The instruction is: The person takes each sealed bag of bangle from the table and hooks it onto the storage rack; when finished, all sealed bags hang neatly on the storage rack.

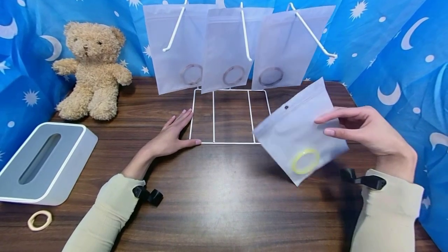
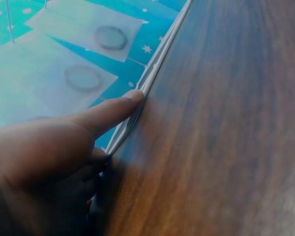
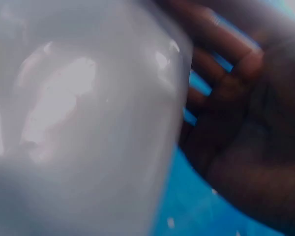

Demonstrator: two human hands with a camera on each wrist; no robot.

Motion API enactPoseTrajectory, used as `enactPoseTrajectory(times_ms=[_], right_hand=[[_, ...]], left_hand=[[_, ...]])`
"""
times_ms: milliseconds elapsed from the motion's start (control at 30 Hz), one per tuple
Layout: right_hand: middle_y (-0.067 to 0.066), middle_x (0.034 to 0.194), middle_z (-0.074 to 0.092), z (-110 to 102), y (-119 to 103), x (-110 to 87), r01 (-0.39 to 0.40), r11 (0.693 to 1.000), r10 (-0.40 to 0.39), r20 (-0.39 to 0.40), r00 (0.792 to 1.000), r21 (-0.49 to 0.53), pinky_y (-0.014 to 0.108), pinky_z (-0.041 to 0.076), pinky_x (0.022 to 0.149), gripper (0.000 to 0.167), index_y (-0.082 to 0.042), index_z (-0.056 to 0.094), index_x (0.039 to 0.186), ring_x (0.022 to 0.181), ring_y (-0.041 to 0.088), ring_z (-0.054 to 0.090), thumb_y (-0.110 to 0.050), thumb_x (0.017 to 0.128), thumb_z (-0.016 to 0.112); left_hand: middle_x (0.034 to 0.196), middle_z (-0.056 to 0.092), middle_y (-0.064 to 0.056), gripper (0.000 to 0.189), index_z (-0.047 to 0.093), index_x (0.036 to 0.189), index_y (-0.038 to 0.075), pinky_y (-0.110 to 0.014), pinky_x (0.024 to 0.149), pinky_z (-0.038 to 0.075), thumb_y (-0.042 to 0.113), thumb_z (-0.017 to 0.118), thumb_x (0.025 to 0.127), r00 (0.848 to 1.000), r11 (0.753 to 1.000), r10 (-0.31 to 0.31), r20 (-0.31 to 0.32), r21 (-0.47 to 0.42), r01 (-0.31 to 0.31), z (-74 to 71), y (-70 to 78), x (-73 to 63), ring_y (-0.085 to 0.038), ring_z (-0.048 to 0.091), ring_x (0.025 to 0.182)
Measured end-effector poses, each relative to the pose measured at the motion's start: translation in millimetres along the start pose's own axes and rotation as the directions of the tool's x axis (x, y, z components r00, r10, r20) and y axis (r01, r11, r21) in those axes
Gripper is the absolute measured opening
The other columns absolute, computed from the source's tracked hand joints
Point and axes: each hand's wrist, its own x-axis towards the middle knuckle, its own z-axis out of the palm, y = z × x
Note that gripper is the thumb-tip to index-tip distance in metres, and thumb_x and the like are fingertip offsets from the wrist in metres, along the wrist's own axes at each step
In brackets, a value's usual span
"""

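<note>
My right hand (image 1: 367, 131) pinches the right edge of a frosted zip bag (image 1: 276, 139) between thumb and fingers. The bag tilts in the air over the table, with a yellow ring (image 1: 306, 161) inside and a small hole near its top. In the right wrist view its pale film (image 3: 98, 123) fills the left side, blurred. Fingers extended, my left hand (image 1: 171, 135) rests at the front left corner of a white wire rack (image 1: 214, 118). The left wrist view has the thumb (image 2: 123, 103) touching the rack's wire. Three frosted bags hang on the rack's hooks: left (image 1: 171, 55), middle (image 1: 224, 49) and right (image 1: 290, 49).
A teddy bear (image 1: 94, 69) sits at the back left. In front of it stands a grey and white tissue box (image 1: 70, 166), and a loose beige ring (image 1: 31, 221) lies near the table's front left. A blue curtain (image 1: 378, 42) surrounds the wooden table (image 1: 224, 197).
</note>
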Motion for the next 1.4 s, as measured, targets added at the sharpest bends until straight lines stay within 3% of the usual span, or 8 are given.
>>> enactPoseTrajectory(times_ms=[100, 233, 433, 667, 767, 933, 1167, 1400], right_hand=[[0.024, 0.111, 0.065, 14.1, -11.1, 10.2, 0.217, 0.963, -0.223, 0.022, 0.975, 0.159, 0.027, 0.049, 0.059, 0.031, 0.015, 0.064, 0.112, 0.088, 0.025, 0.058, 0.025, 0.083, 0.059], [0.023, 0.103, 0.068, 40.8, -25.2, 26.4, 0.389, 0.866, -0.377, -0.099, 0.921, 0.315, 0.026, 0.044, 0.051, 0.025, 0.019, 0.065, 0.103, 0.075, 0.022, 0.058, 0.026, 0.079, 0.063], [0.024, 0.103, 0.067, 82.0, -44.8, 47.4, 0.489, 0.826, -0.391, -0.341, 0.855, 0.279, 0.025, 0.025, 0.039, 0.031, 0.019, 0.065, 0.107, 0.047, 0.011, 0.037, 0.024, 0.077, 0.066], [0.024, 0.105, 0.068, 107.5, -47.7, 62.3, 0.542, 0.82, -0.409, -0.478, 0.778, 0.181, 0.022, 0.018, 0.039, 0.034, 0.016, 0.066, 0.111, 0.044, 0.005, 0.026, 0.02, 0.077, 0.07], [0.025, 0.108, 0.067, 111.1, -45.1, 65.9, 0.558, 0.813, -0.416, -0.505, 0.757, 0.167, 0.02, 0.023, 0.043, 0.036, 0.016, 0.066, 0.112, 0.053, 0.008, 0.038, 0.018, 0.077, 0.071], [0.027, 0.111, 0.066, 114.4, -48.0, 67.8, 0.563, 0.808, -0.405, -0.528, 0.746, 0.175, 0.019, 0.035, 0.053, 0.037, 0.016, 0.065, 0.113, 0.078, 0.019, 0.054, 0.02, 0.076, 0.071], [0.027, 0.111, 0.066, 118.7, -56.7, 66.4, 0.549, 0.818, -0.395, -0.525, 0.754, 0.172, 0.02, 0.029, 0.049, 0.036, 0.016, 0.064, 0.114, 0.075, 0.016, 0.054, 0.019, 0.078, 0.069], [0.029, 0.113, 0.064, 121.2, -56.8, 67.9, 0.558, 0.807, -0.396, -0.523, 0.755, 0.194, 0.02, 0.044, 0.062, 0.037, 0.018, 0.063, 0.114, 0.091, 0.021, 0.06, 0.022, 0.077, 0.068]], left_hand=[[0.162, 0.013, -0.012, 0.095, 0.017, 0.156, 0.003, -0.047, 0.117, 0.001, 0.05, 0.067, 0.09, 1.0, 1.0, 0.001, -0.003, -0.003, -0.001, 0.3, -0.9, -0.2, -0.028, 0.007, 0.148], [0.162, 0.013, -0.012, 0.095, 0.017, 0.156, 0.004, -0.047, 0.117, 0.001, 0.05, 0.067, 0.09, 1.0, 1.0, 0.002, -0.005, -0.004, -0.002, 0.5, -1.5, -0.6, -0.028, 0.007, 0.148], [0.162, 0.013, -0.012, 0.096, 0.018, 0.156, 0.003, -0.047, 0.117, 0.002, 0.049, 0.068, 0.089, 1.0, 1.0, 0.01, -0.012, 0.0, -0.01, 0.2, -0.9, 0.0, -0.029, 0.008, 0.148], [0.162, 0.012, -0.012, 0.096, 0.017, 0.156, 0.002, -0.047, 0.117, 0.001, 0.05, 0.068, 0.09, 1.0, 1.0, 0.007, -0.003, -0.003, -0.007, 0.6, -1.7, 0.7, -0.028, 0.007, 0.148], [0.162, 0.013, -0.013, 0.096, 0.018, 0.156, 0.002, -0.047, 0.117, 0.001, 0.05, 0.068, 0.089, 1.0, 1.0, 0.01, -0.006, -0.003, -0.01, 0.9, -1.7, 0.8, -0.028, 0.007, 0.148], [0.162, 0.013, -0.012, 0.096, 0.018, 0.156, 0.003, -0.047, 0.117, 0.001, 0.049, 0.068, 0.089, 1.0, 1.0, 0.012, -0.012, -0.008, -0.012, 1.3, -2.4, 0.4, -0.028, 0.007, 0.148], [0.162, 0.013, -0.012, 0.095, 0.017, 0.156, 0.003, -0.046, 0.117, 0.0, 0.047, 0.068, 0.09, 1.0, 1.0, 0.011, -0.005, -0.019, -0.011, 0.8, -2.0, -0.1, -0.028, 0.006, 0.148], [0.162, 0.012, -0.012, 0.095, 0.016, 0.156, 0.003, -0.045, 0.117, 0.0, 0.047, 0.068, 0.09, 1.0, 1.0, 0.005, 0.0, -0.02, -0.005, 0.7, -2.1, 0.3, -0.027, 0.006, 0.149]])
